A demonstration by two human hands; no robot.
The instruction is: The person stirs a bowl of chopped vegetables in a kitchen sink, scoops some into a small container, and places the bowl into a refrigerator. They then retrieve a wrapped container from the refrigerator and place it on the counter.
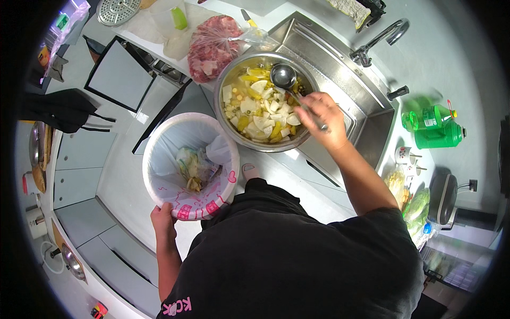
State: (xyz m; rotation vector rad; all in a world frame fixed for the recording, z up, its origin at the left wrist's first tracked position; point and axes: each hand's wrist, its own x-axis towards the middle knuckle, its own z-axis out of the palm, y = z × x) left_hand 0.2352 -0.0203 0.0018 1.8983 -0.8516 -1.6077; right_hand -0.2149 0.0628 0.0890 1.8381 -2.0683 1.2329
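A metal ladle (283, 76) is in my right hand (324, 117), which grips it by the handle. The ladle's bowl rests among cut vegetables (261, 115) in cloudy liquid, pale chunks and yellow-green peppers. They fill a large steel basin (220, 115) at the near edge of the sink. My left hand (163, 219) holds the rim of a white trash bin (149, 159) with pink drawings, tilted up beside the basin. A pale plastic liner (163, 177) covers its inside, and crumpled plastic and food scraps (194, 171) lie at the bottom.
A plastic bag of raw meat (215, 48) touches the counter behind the basin, near a yellow-handled knife (249, 18). The steel sink (326, 75) with its faucet (364, 56) lies beyond. Green plastic jugs (438, 133) stand at the right. A cabinet door or drawer (121, 75) hangs out at upper left.
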